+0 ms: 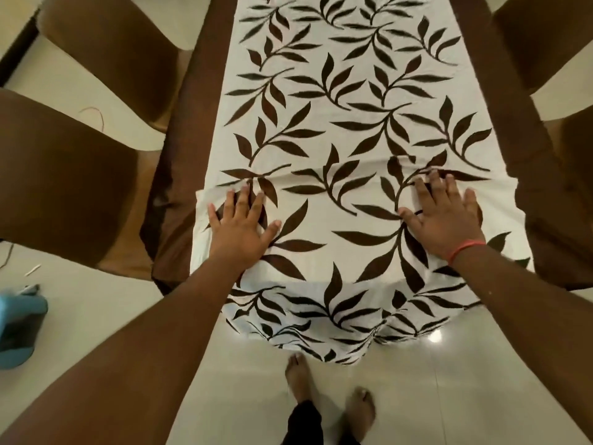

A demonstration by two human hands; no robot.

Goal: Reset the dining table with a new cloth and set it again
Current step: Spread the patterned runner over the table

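Note:
A white cloth with a dark brown leaf print (340,101) runs down the middle of the dining table, over a plain brown cloth (205,91) that shows along both long sides. Its near end hangs in folds over the table edge (321,319). My left hand (242,223) lies flat on the printed cloth near its left edge, fingers straight and spread. My right hand (444,216) presses flat on the cloth toward the right, with a red band on the wrist. Small wrinkles bunch just beyond the fingertips of both hands.
Brown-covered chairs stand on the left (64,187) (109,49) and on the right (552,36) of the table. A blue object (19,329) lies on the pale tiled floor at the lower left. My bare feet (330,390) stand at the table's near end.

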